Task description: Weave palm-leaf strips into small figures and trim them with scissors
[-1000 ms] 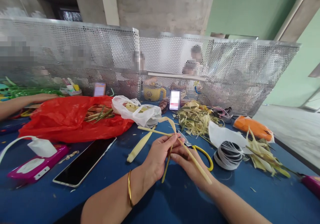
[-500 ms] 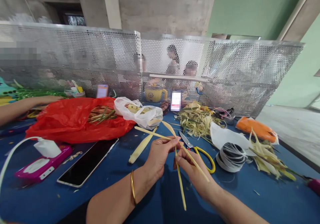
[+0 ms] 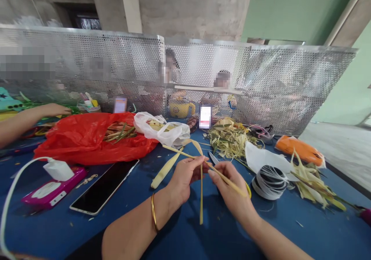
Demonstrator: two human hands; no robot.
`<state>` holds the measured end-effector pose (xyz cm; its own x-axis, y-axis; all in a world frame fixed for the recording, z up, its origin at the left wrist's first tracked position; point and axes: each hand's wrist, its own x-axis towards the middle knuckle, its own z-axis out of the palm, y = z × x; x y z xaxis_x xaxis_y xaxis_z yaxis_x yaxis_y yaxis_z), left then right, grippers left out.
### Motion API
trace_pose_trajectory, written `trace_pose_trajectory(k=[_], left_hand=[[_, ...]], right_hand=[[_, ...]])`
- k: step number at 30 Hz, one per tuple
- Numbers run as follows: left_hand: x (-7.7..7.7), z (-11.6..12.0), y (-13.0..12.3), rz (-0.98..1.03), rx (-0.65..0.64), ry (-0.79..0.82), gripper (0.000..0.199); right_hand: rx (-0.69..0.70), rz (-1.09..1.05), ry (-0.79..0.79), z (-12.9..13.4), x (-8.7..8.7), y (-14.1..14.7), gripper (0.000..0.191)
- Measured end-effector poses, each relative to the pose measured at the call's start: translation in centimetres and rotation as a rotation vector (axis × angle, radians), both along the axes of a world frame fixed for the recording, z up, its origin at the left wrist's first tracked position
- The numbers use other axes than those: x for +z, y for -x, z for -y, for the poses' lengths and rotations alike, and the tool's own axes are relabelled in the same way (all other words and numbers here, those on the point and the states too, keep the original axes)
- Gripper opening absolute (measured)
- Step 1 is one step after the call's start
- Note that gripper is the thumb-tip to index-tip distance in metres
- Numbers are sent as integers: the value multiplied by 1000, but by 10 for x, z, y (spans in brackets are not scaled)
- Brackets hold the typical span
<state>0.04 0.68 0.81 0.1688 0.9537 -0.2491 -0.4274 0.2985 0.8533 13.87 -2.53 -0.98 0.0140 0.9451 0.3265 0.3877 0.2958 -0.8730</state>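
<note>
Above the blue table, my left hand (image 3: 182, 177) pinches pale, rolled husk strips where they cross. One strip (image 3: 176, 151) reaches out to the upper left, and its line carries on down to the right across my right hand (image 3: 232, 180). A second strip (image 3: 201, 206) bends over at the top and hangs straight down between my hands. My right hand has its thumb and fingers closed around the right-hand strip near the crossing. Scissors with yellow handles (image 3: 249, 190) lie beneath the right hand, mostly covered. A loose folded husk (image 3: 165, 171) rests just left of the hands.
A phone (image 3: 106, 186) and magenta power unit (image 3: 55, 190) with a white plug lie left. Behind are a red bag (image 3: 75, 136), white bag (image 3: 174, 136) and husk heap (image 3: 232, 140). A white strip coil (image 3: 269, 182) sits right. Another person's arm (image 3: 26, 120) reaches in left.
My right hand has moved slightly right, away from the left hand, and covers more of the scissors. The hanging strip has swung from slanting to nearly vertical. My left hand keeps its pinch.
</note>
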Motion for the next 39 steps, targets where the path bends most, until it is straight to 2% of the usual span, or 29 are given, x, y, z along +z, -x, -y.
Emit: trace_pose_trajectory(k=[2, 5, 10, 16, 22, 24, 26, 28, 31, 33, 34, 36, 37, 39], left_hand=[[0, 1, 0, -28, -25, 9, 29], [-5, 0, -2, -73, -31, -4, 26], [-11, -1, -3, -93, -1, -55, 20], [-11, -2, -4, -118, 38, -68, 20], [-11, -1, -9, -58, 69, -36, 19], [-10, 0, -9, -6, 52, -5, 17], [-9, 0, -7, 28, 42, 18, 17], [-6, 0, -5, 21, 53, 22, 17], [-2, -2, 0, 16, 72, 22, 22], [0, -3, 1, 37, 76, 25, 27], [0, -4, 2, 46, 77, 26, 28], [0, -4, 0, 52, 77, 29, 29], [-1, -3, -1, 50, 73, 24, 28], [-3, 0, -4, 45, 53, 1, 28]], right_hand=[[-19, 41, -105, -1, 2, -5, 24], [60, 217, -283, 2, 5, -9, 14], [162, 547, -549, 7, 8, -8, 20], [178, 612, -600, 5, 7, -8, 19], [260, 644, -604, 9, 9, -5, 21], [266, 569, -564, 9, 9, -4, 21], [228, 397, -449, 7, 9, -4, 18], [128, 119, -264, 1, 11, -7, 17], [-86, -439, 21, -10, 15, -14, 29], [-176, -734, 199, -14, 17, -18, 37], [-173, -800, 293, -15, 16, -18, 39], [-61, -769, 448, -14, 15, -15, 43], [10, -701, 482, -13, 14, -12, 44], [96, -557, 439, -11, 12, -6, 43]])
